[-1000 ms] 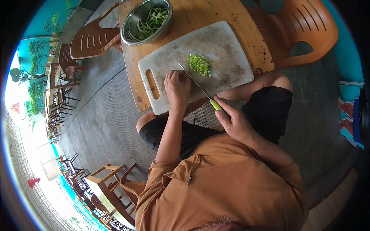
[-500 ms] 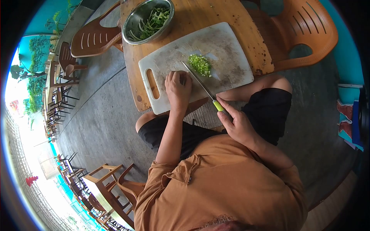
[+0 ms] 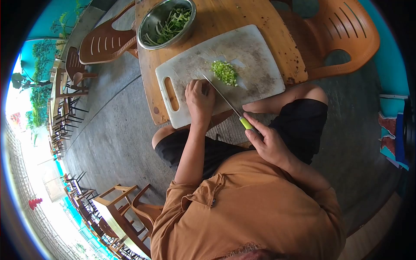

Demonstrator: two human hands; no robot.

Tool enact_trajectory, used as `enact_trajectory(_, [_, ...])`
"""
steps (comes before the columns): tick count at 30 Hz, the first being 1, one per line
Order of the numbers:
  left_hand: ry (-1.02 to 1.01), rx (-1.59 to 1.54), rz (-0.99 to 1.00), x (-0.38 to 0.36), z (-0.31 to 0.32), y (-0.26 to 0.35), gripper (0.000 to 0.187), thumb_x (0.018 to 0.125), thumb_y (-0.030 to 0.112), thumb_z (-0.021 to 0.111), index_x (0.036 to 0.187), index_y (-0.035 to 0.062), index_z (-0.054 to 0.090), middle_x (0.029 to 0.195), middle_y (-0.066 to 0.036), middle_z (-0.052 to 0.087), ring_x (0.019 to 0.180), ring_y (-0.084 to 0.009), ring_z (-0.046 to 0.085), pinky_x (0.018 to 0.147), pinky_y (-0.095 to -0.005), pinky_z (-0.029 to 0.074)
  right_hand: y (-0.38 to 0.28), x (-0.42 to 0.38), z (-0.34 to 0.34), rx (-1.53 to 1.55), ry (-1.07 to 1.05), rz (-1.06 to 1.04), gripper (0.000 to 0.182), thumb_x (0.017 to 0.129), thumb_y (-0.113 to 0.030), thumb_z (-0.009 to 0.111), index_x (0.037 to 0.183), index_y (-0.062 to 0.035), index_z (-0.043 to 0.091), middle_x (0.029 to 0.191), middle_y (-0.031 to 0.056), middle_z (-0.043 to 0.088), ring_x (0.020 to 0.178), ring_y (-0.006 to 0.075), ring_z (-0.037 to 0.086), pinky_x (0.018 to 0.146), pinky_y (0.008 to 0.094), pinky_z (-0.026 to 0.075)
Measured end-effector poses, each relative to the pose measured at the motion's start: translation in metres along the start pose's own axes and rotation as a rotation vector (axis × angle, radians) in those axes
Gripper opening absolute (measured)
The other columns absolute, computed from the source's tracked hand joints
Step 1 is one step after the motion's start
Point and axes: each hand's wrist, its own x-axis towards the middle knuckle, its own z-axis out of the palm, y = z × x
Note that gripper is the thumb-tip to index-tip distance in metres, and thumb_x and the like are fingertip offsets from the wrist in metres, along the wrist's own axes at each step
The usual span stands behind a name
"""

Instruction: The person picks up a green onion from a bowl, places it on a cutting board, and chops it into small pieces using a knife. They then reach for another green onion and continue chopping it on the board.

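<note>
My right hand (image 3: 269, 141) is wrapped round the green handle of a kitchen knife (image 3: 223, 96). The blade reaches up and left over the white cutting board (image 3: 255, 47), its edge close beside my left fingers. On the board rests my left hand (image 3: 200, 103), fingers curled and closed; whatever is under them is hidden. A small heap of chopped green onion (image 3: 224, 73) lies on the board just right of the blade tip.
A steel bowl (image 3: 190, 31) of cut greens stands behind the board on the wooden table (image 3: 216, 13). Brown plastic chairs (image 3: 346, 30) stand at the table's right and left. My crossed legs are below the board's near edge.
The knife has shifted slightly left and toward me, bringing its blade nearer my left fingers. My left hand and the chopped heap look almost unmoved.
</note>
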Motion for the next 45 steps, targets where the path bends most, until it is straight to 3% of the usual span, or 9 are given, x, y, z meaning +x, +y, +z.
enact_trajectory(9, [0.003,-0.011,0.011,0.0,-0.001,0.0,0.011,0.088,0.006,0.075,0.097,0.0008,0.073,0.096,-0.013,0.069,0.095,-0.0352,0.066,0.092,-0.0464,0.051,0.016,0.015,0.012,-0.011,0.057,-0.075,0.05,0.109,-0.021,0.061,0.154,0.0004,0.052,0.102,0.0232,0.075,0.078,0.0179,0.071,0.076,0.0336,0.057])
enact_trajectory(14, [0.01,-0.012,0.02,-0.001,-0.001,-0.001,0.01,0.088,0.006,0.074,0.097,0.0003,0.073,0.096,-0.014,0.069,0.096,-0.0357,0.066,0.092,-0.0468,0.051,0.022,0.036,0.02,-0.017,0.12,-0.208,0.051,0.109,-0.023,0.062,0.152,0.0018,0.053,0.117,0.0292,0.074,0.101,0.0336,0.077,0.087,0.0381,0.058])
enact_trajectory(20, [0.016,0.034,0.054,-0.004,0.0,-0.001,0.012,0.09,0.005,0.073,0.1,0.0013,0.07,0.096,-0.014,0.066,0.096,-0.0366,0.064,0.091,-0.0481,0.05,0.029,0.026,0.018,-0.156,0.164,-0.322,0.05,0.109,-0.021,0.061,0.151,0.0038,0.053,0.126,0.0301,0.071,0.112,0.0367,0.075,0.091,0.039,0.059])
enact_trajectory(23, [0.027,0.056,0.05,-0.004,0.001,-0.001,0.013,0.09,0.005,0.073,0.101,0.0022,0.069,0.096,-0.014,0.066,0.096,-0.0364,0.064,0.091,-0.0479,0.05,0.01,0.01,0.009,-0.071,0.055,-0.088,0.05,0.108,-0.02,0.062,0.151,0.0044,0.052,0.13,0.0306,0.069,0.118,0.0382,0.072,0.096,0.04,0.058])
enact_trajectory(26, [0.021,0.036,0.043,-0.002,0.002,0.001,0.011,0.09,0.006,0.073,0.1,0.0027,0.07,0.096,-0.013,0.066,0.096,-0.0359,0.064,0.091,-0.0474,0.05,0.013,0.004,0.008,-0.079,0.076,-0.121,0.05,0.108,-0.019,0.062,0.152,0.0041,0.052,0.13,0.0303,0.07,0.119,0.0394,0.072,0.096,0.04,0.058])
enact_trajectory(30, [0.012,0.032,0.035,0.002,-0.001,0.007,0.01,0.09,0.009,0.074,0.098,0.0029,0.072,0.094,-0.013,0.067,0.096,-0.035,0.065,0.091,-0.0472,0.05,0.01,0.004,0.005,-0.052,0.088,-0.118,0.05,0.108,-0.018,0.062,0.152,0.0032,0.052,0.129,0.0297,0.07,0.117,0.0357,0.073,0.093,0.0377,0.058])
enact_trajectory(35, [-0.026,0.025,-0.006,0.001,-0.002,0.002,0.012,0.087,0.009,0.075,0.097,0.0027,0.071,0.092,-0.013,0.067,0.095,-0.0352,0.065,0.091,-0.0477,0.05,0.002,0.003,0.001,0.018,-0.003,-0.002,0.05,0.109,-0.02,0.062,0.153,0.0027,0.052,0.12,0.0259,0.074,0.099,0.0215,0.075,0.086,0.0334,0.058])
enact_trajectory(38, [-0.032,0.019,-0.02,0.001,-0.004,0.004,0.012,0.086,0.007,0.075,0.095,0.0021,0.071,0.092,-0.013,0.066,0.095,-0.036,0.065,0.091,-0.0482,0.05,0.012,0.004,0.006,0.023,0.047,-0.099,0.049,0.11,-0.02,0.061,0.153,0.0024,0.052,0.116,0.0243,0.075,0.093,0.0191,0.074,0.084,0.0331,0.058])
enact_trajectory(45, [-0.025,0.017,-0.027,0.001,-0.001,0.002,0.012,0.085,0.007,0.075,0.094,0.0014,0.07,0.092,-0.013,0.066,0.094,-0.036,0.064,0.091,-0.048,0.05,0.011,0.005,0.006,-0.038,0.065,-0.117,0.049,0.109,-0.02,0.061,0.153,0.0026,0.052,0.116,0.0261,0.074,0.096,0.0252,0.076,0.085,0.0355,0.058])
